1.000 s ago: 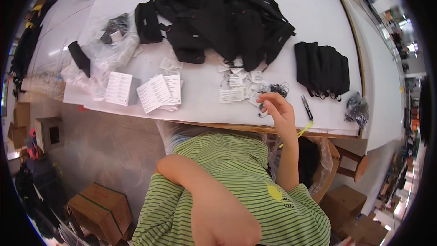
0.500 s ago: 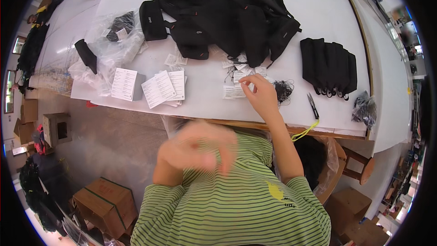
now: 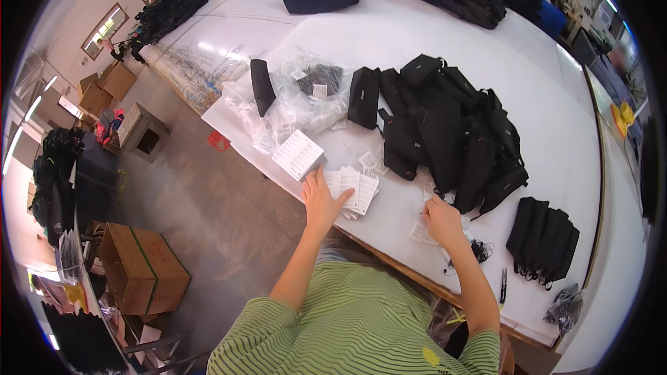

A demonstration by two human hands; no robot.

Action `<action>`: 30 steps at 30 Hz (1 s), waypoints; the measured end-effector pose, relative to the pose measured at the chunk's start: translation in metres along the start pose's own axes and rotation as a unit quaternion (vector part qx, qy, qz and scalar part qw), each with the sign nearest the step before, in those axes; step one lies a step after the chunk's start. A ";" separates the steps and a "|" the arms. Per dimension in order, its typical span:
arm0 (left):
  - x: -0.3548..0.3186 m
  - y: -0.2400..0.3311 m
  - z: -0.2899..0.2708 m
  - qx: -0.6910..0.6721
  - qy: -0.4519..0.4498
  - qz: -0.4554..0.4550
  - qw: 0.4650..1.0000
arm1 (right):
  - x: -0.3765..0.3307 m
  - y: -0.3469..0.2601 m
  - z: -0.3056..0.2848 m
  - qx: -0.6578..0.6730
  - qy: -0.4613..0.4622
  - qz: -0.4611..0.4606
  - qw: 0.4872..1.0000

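My left hand (image 3: 322,201) reaches over the table's front edge with thumb and fingers spread. Its fingertips meet the lower edge of a squared stack of white printed cards (image 3: 299,155), and its thumb lies by a looser, fanned pile of cards (image 3: 353,189). My right hand (image 3: 442,219) is closed, fingers curled together, beside small white tags (image 3: 421,232) and a bundle of thin black strings (image 3: 479,250). Whatever its fingertips pinch is too small to make out. A heap of black fabric pouches (image 3: 445,125) lies just beyond it.
Clear plastic bags (image 3: 306,114) and a lone black pouch (image 3: 262,87) lie at the left. At the right are a row of black pouches (image 3: 544,237), thread snips (image 3: 504,285) and a bagged dark bundle (image 3: 566,307). A cardboard box (image 3: 142,267) stands on the floor.
My left hand has gone from in front of my body to the card stacks. My right hand stays by the tags, its fingers now closed. The view has turned toward the left.
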State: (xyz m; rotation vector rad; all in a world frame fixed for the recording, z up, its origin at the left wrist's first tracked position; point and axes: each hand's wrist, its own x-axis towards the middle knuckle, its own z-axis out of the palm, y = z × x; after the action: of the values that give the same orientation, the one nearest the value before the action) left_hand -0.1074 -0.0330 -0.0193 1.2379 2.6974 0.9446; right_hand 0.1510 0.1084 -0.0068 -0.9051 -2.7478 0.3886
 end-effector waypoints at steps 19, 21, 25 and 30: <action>-0.002 0.013 -0.016 0.030 0.035 0.036 0.998 | -0.028 -0.034 -0.149 0.156 0.204 0.138 0.957; 0.008 0.016 -0.022 0.019 -0.012 0.050 0.999 | -0.031 -0.033 -0.150 0.178 0.276 0.126 0.936; 0.010 0.042 -0.061 -0.195 -0.140 0.005 0.971 | -0.036 -0.050 -0.163 0.417 0.314 0.059 0.851; -0.004 0.085 -0.068 -0.431 -0.238 -0.001 0.871 | -0.038 -0.057 -0.129 0.710 0.177 0.113 0.673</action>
State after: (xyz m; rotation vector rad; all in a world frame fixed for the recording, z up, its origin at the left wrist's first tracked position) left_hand -0.0652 -0.0280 0.0805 1.0469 1.5773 1.3784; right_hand 0.1867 0.0642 0.1282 -0.6378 -1.1926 1.7632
